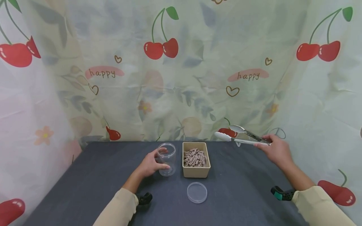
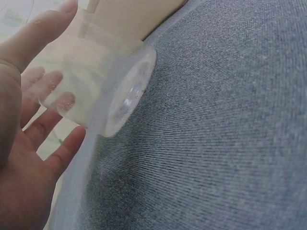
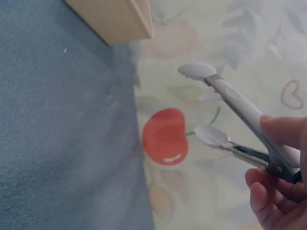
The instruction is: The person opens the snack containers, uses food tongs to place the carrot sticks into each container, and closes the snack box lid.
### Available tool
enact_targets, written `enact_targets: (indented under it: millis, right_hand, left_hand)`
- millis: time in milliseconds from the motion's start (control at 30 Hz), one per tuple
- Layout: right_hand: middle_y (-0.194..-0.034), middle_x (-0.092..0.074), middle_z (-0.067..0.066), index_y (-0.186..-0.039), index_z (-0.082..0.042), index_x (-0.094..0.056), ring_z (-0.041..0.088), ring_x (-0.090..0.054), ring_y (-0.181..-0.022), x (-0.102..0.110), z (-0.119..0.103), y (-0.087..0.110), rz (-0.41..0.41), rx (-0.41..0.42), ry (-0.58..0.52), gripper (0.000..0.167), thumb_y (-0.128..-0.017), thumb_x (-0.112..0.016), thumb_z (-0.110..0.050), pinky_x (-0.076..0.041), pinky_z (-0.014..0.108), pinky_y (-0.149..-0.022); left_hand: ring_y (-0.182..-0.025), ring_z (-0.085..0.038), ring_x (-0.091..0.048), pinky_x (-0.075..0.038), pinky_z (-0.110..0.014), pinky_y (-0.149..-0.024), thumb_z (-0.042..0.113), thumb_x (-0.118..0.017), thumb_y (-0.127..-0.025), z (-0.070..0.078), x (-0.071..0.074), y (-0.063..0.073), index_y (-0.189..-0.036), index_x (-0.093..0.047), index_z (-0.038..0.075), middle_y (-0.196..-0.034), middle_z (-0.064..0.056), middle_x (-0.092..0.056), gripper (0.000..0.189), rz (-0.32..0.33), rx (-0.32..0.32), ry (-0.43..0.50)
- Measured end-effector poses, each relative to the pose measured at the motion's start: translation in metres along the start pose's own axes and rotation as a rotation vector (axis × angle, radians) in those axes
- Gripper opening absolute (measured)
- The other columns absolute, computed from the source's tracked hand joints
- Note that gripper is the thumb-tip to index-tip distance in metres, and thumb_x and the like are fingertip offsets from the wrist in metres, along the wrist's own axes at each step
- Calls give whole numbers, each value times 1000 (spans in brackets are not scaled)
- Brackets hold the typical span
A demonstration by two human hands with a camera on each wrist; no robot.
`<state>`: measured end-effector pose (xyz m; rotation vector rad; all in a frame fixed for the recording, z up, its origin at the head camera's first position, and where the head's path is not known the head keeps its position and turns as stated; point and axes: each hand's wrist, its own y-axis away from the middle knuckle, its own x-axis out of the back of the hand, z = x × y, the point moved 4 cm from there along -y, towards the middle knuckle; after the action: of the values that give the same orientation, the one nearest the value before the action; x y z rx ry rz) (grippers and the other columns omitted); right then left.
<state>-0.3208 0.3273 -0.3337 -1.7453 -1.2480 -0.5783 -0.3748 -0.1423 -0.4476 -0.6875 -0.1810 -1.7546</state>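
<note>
My left hand (image 1: 149, 164) holds a clear plastic jar (image 1: 167, 166) upright on the dark table, thumb in front and fingers behind. In the left wrist view the thumb and fingertips lie against the see-through wall of the jar (image 2: 91, 72). Raised over the table's right side, my right hand (image 1: 277, 151) grips a pair of metal tongs (image 1: 249, 141) by the handles; their tips are spread apart with nothing between them, as the right wrist view also shows. Right of the jar stands a beige box (image 1: 196, 172) filled with greyish-purple strips (image 1: 195, 158).
A clear round lid (image 1: 197, 192) lies flat in front of the box on the dark cloth-covered table (image 1: 232, 194). Behind the table's far edge hangs a curtain (image 1: 192, 78) printed with cherries, and more of it hangs at both sides.
</note>
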Motion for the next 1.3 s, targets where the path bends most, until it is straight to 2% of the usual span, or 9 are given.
enact_targets:
  millis: [133, 367, 567, 867, 1000, 1200, 1233, 1300]
  right_hand:
    - [-103, -64, 23, -118, 4, -61, 31, -56, -83, 7, -12, 2, 34, 58, -10, 57, -86, -73, -42, -43, 36, -62]
    - [-107, -64, 23, -120, 2, -62, 32, -57, -86, 14, -31, 6, 36, 118, -37, 57, -86, -74, -42, -44, 37, -64]
    - [-103, -67, 18, -117, 0, -65, 26, -58, -80, 14, -47, 11, 12, 205, -62, 51, -83, -78, -36, -45, 34, -62]
    - [-95, -68, 12, -115, -2, -66, 20, -53, -70, 5, -56, 18, -30, 248, -74, 48, -81, -80, -33, -43, 31, -56]
    - [-94, -68, 10, -114, -3, -67, 19, -52, -70, -1, -56, 19, -42, 256, -92, 46, -80, -81, -31, -43, 31, -57]
    - [-90, -67, 5, -111, -5, -68, 18, -53, -70, -10, -58, 21, -70, 282, -113, 41, -80, -82, -27, -43, 32, -59]
    - [-91, -67, 5, -111, -5, -68, 18, -54, -71, -11, -59, 21, -75, 289, -112, 40, -80, -82, -27, -44, 32, -60]
    - [-91, -67, 4, -111, -6, -68, 18, -55, -73, -13, -60, 21, -90, 294, -114, 40, -80, -82, -27, -45, 33, -61]
  left_hand:
    - [-106, -26, -55, -45, -41, -84, 16, -86, -74, 0, 0, -1, -134, -55, 15, -129, -3, -60, 67, 1, -8, 4]
    - [-106, -24, -55, -45, -40, -84, 17, -87, -74, 0, 0, -1, -134, -54, 15, -129, -1, -61, 68, 5, -3, -10]
    - [-102, -24, -55, -45, -38, -82, 17, -87, -73, -1, 0, -2, -135, -53, 10, -129, -3, -60, 71, 3, -14, -7]
    - [-98, -22, -55, -46, -35, -78, 14, -86, -74, 0, 0, -2, -135, -53, 9, -130, -4, -60, 70, -3, -5, 4]
    - [-98, -24, -55, -46, -36, -77, 13, -86, -75, 8, 1, 2, -134, -53, 8, -130, -8, -60, 68, 1, -14, 2]
    - [-100, -28, -54, -45, -35, -77, 14, -85, -76, 34, 7, 13, -134, -52, 2, -131, -17, -58, 68, -25, -19, -2]
    - [-100, -28, -54, -45, -35, -77, 15, -85, -76, 36, 8, 14, -134, -52, 2, -130, -18, -58, 68, -27, -22, -4]
    - [-100, -28, -55, -45, -36, -77, 13, -85, -75, 30, 6, 11, -134, -52, 4, -131, -16, -58, 68, -19, -14, 1]
